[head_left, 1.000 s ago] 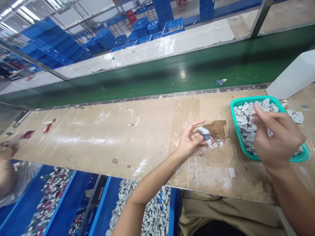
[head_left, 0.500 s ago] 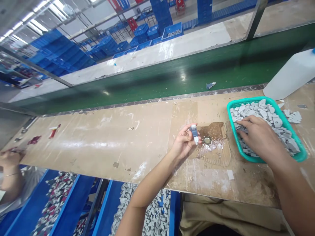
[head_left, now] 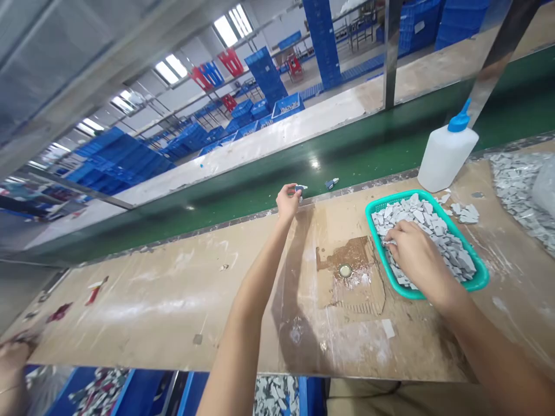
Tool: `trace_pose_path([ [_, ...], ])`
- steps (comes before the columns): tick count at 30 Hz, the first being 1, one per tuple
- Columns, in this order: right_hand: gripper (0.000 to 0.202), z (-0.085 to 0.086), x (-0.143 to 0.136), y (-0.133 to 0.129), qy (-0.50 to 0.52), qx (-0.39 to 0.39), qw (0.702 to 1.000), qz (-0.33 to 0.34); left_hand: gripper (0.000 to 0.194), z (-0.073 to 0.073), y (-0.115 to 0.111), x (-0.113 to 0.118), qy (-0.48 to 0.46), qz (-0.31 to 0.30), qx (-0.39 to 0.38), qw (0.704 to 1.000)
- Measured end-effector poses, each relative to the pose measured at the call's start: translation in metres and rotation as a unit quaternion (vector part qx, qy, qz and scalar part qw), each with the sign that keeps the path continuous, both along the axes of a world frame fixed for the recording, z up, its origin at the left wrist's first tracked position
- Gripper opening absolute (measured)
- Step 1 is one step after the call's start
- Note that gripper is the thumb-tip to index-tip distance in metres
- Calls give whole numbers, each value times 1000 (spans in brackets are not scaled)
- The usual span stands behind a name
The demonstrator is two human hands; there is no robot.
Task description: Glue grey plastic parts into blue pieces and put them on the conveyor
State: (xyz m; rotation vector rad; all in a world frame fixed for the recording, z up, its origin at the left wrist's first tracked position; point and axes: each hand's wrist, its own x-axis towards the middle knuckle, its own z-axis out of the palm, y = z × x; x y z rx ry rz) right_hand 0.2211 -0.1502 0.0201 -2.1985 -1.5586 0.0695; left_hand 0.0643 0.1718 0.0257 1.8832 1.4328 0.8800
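My left hand (head_left: 288,202) reaches out to the far edge of the table, over the border of the green belt. Its fingers are closed on a small blue-grey and white plastic part (head_left: 300,188). A similar plastic part (head_left: 332,184) lies on the belt just to the right. My right hand (head_left: 414,254) is over the left side of a teal basket (head_left: 396,289), fingertips pinched together among the pieces. Flat grey plastic pieces (head_left: 437,228) fill this basket. Whatever is between the right fingertips is too small to make out.
Behind the basket stands a white bottle (head_left: 446,156) with a blue nozzle. Loose grey pieces (head_left: 466,212) and a clear bag of pieces (head_left: 520,190) lie to its right. A round metal cap (head_left: 345,271) sits on torn cardboard. Another person's hand (head_left: 15,352) is at far left.
My left hand has moved away from me, from above the cardboard to the belt's edge, with the plastic part. The right hand stays at the basket, its fingers drawn closer together. The view has shifted.
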Motion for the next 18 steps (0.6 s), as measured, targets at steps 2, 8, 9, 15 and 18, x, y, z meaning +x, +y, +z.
trace_pose_path([
  [2,21,0,-1,1,-17,27,999,1,24,2,18,10,41,15,26,999],
  [8,18,9,-4,2,23,91,993,-74,30,0,30,25,163,32,49,985],
  [9,17,12,-4,0,43,99,990,-89,34,-1,26,27,180,38,57,981],
  [15,28,22,-2,-3,150,166,970,-94,42,-10,-9,47,224,22,103,969],
  [18,25,21,-3,0,179,171,963,-103,39,-18,-22,55,216,-22,91,972],
])
